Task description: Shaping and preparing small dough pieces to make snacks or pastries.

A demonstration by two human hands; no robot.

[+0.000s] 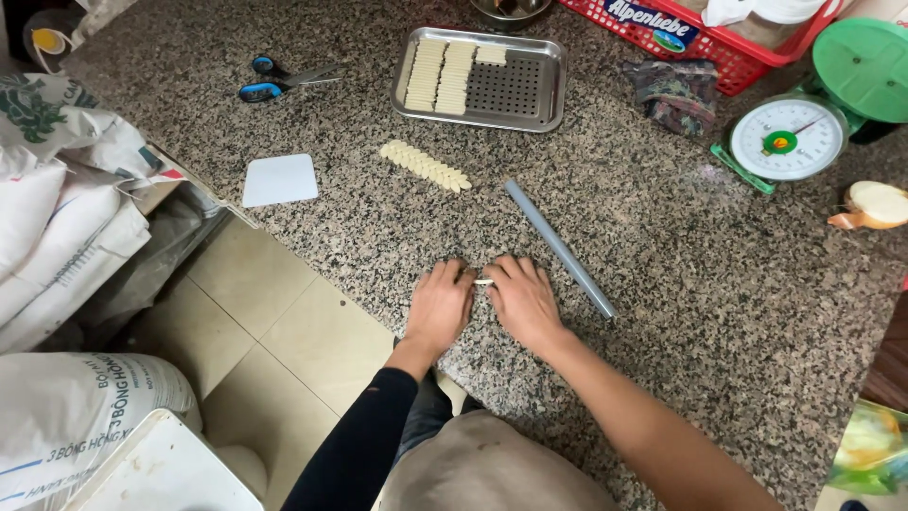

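Right at the centre of the frame, a small pale strip of dough (483, 281) lies on the speckled granite counter (662, 284), pinched between the two hands: the left hand (439, 308) and the right hand (522, 301) lie palm-down with fingertips meeting on the piece, each grasping one end of it, which looks like a hold for pressing or rolling it flat against the stone. Just to the right of the right hand a grey rolling rod (559, 247) rests at a slant, seemingly parked within easy reach. Above the hands, a short fanned row of cut dough pieces (425, 166) sits on the bare counter. Higher still, a perforated steel tray (511, 90) holds neat columns of pale dough strips (438, 74) along its left side, its right part bare. A white plastic scraper (279, 180) and blue-handled scissors (279, 79) lie to the upper left. A green kitchen scale (787, 137) stands at the upper right, beside a red basket (700, 43) whose contents are mostly cut off. Flour sacks (57, 218) are stacked at the left edge.
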